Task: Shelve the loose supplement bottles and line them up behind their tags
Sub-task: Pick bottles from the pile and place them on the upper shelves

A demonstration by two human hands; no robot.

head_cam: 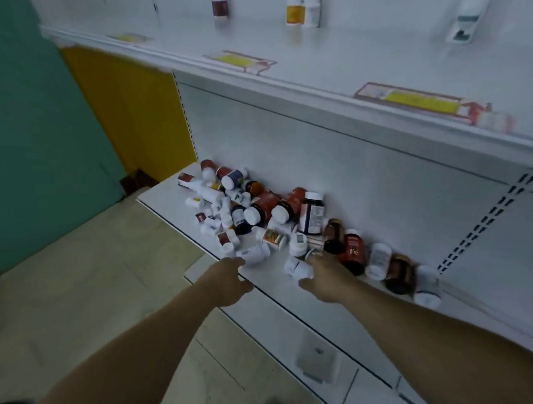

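Shelving unit (384, 193), white, fills the right of the view. Green wall (17, 124) and yellow panel (126, 110) to the left, tiled floor (76, 294) below.

Upper shelf (327, 49): three spots stocked at the back. They hold a red-label bottle (219, 4), a yellow-label bottle (296, 10) with a plain white bottle (313, 7) just beside it, and a teal-label bottle (466, 17). Yellow tags (422, 102) sit along its front edge, print too blurred to read.

Lower shelf (164, 199): loose bottles (259, 208) heaped against the back panel toward the left end, mostly on their sides, white caps pointing every way. One dark bottle (313, 212) stands upright in the heap. From there a ragged line runs right along the back panel: red Fe bottle (354, 252), pale bottle (378, 260), amber bottle (398, 274), end bottle (427, 285). Upright or leaning, hard to tell.

Both bare arms reach in from below.

Right hand (325, 276): fingers and thumb curled round a small white bottle (296, 267) at the heap's near edge.

Left hand (229, 278): at the shelf's front lip, fingertips against a side-lying white bottle (253, 254). Can't tell whether it grips the bottle or only touches it.
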